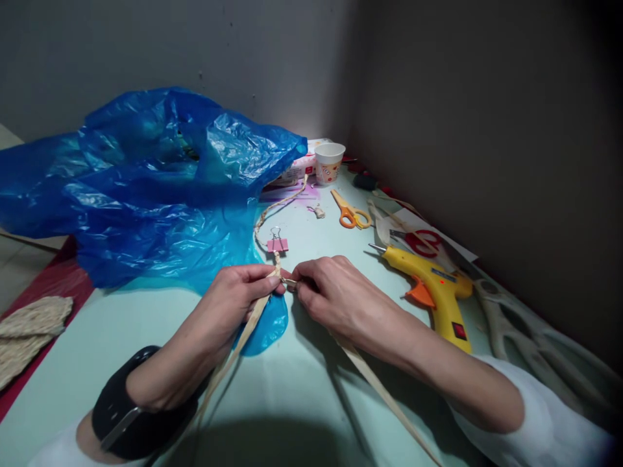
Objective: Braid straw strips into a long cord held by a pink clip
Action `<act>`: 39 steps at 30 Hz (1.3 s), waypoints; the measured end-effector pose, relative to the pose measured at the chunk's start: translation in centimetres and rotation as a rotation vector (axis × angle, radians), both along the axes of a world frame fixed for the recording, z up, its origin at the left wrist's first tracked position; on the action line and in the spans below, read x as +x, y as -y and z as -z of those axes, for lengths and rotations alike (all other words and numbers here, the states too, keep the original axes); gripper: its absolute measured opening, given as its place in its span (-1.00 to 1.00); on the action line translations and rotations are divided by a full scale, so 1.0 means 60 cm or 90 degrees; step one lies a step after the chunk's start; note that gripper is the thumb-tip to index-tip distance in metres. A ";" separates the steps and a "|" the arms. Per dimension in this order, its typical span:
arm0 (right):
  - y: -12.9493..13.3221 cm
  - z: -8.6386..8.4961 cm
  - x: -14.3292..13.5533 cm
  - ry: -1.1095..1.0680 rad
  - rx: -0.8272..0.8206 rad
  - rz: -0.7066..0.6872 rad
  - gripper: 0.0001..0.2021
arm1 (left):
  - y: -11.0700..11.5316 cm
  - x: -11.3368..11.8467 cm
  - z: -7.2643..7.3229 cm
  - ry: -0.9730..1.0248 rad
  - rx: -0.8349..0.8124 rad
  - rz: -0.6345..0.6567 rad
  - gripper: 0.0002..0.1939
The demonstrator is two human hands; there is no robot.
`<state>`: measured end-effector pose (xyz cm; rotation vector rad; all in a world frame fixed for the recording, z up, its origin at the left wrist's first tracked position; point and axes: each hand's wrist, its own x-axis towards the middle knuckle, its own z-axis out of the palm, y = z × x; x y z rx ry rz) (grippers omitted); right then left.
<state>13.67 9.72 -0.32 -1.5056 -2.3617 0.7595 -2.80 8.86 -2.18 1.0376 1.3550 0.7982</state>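
A grey wall (272, 65) backs the pale green table (121, 324). My left hand (228, 295) pinches the braid (278, 261) just below a pink clip (277, 245); my right hand (335, 292) has thumb and finger pressed on a thin strand beside it. I judge this a strand-handling step, calling for even tension. The blue bag (146, 194) crowds the left, the glue gun (440, 295) my right forearm; the roomier side looks nearer me, between the wrists.
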 end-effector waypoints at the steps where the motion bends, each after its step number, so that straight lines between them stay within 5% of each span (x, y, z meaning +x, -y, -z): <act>1: -0.001 0.001 -0.002 0.004 0.005 -0.003 -0.72 | 0.000 -0.001 0.001 0.025 -0.016 -0.002 -0.88; 7: -0.007 0.008 -0.001 -0.011 0.020 -0.018 -0.71 | 0.000 -0.001 0.000 0.090 -0.062 -0.026 -0.87; 18: -0.013 0.003 0.016 -0.046 0.009 -0.015 -0.71 | 0.001 -0.001 -0.003 -0.053 0.021 -0.008 -0.84; 27: -0.017 -0.005 0.009 0.067 0.115 0.091 -0.80 | -0.005 -0.006 -0.007 -0.033 0.018 0.007 -0.83; 39: -0.005 0.004 0.005 -0.057 0.023 -0.034 -0.74 | -0.002 -0.001 -0.006 -0.025 0.053 0.002 -0.89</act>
